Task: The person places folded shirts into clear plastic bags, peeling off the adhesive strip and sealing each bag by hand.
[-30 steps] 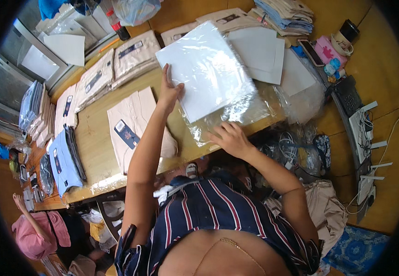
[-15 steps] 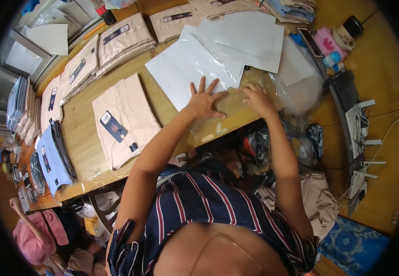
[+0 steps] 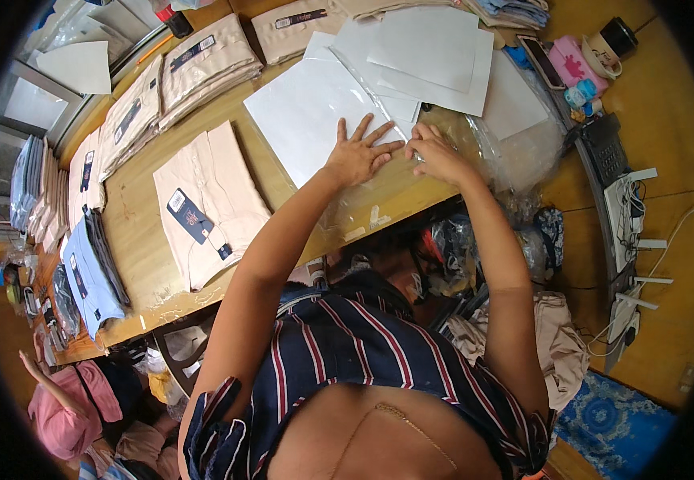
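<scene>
Left hand (image 3: 355,157) splayed on white sheet (image 3: 303,112) near front edge of worktop (image 3: 133,228), grip empty; right hand (image 3: 441,158) beside it, half-curled, can't tell if grip holds anything. Shirt (image 3: 219,184) leftward.

Even, moderately bright light falls on the table (image 3: 139,248), palest on the white papers (image 3: 295,112), with small glints along the clear plastic (image 3: 369,90); the space beneath the table lies in shadow. Fisheye distortion bows straight edges near the black rim, where fine detail softens.
</scene>
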A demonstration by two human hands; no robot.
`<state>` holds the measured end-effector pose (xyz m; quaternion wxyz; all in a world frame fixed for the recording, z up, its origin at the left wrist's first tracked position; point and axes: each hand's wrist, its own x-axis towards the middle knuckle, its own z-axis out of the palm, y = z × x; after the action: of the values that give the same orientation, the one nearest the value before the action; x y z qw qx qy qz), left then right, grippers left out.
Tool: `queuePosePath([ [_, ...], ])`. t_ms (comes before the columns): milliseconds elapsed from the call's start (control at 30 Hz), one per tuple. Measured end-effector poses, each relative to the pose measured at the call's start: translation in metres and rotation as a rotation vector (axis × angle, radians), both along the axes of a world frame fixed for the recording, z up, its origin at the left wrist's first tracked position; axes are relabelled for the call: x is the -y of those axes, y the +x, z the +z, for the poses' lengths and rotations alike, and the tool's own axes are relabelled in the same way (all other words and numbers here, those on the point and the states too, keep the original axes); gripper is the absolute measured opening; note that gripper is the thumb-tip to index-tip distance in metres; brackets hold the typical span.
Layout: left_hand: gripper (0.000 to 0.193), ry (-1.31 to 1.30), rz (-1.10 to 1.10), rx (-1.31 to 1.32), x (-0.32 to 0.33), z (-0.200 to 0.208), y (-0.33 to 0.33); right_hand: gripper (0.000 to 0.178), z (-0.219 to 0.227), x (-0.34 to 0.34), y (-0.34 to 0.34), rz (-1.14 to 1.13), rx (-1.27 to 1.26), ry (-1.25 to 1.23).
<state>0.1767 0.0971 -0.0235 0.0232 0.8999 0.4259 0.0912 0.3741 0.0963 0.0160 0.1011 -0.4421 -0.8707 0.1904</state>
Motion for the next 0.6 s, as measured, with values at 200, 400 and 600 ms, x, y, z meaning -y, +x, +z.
queuePosePath([
  [200,0.047,-0.030,-0.007,-0.166,0.000,0.004,-0.002,0.024,0.005,-0.003,-0.009,-0.030,-0.057,-0.269],
  [400,0.048,-0.070,-0.001,-0.119,-0.001,0.004,-0.001,0.011,-0.012,0.008,-0.003,-0.065,-0.146,0.041],
  [600,0.048,-0.012,0.014,-0.110,-0.003,-0.001,-0.001,0.007,-0.019,0.066,0.006,-0.045,-0.128,0.419],
])
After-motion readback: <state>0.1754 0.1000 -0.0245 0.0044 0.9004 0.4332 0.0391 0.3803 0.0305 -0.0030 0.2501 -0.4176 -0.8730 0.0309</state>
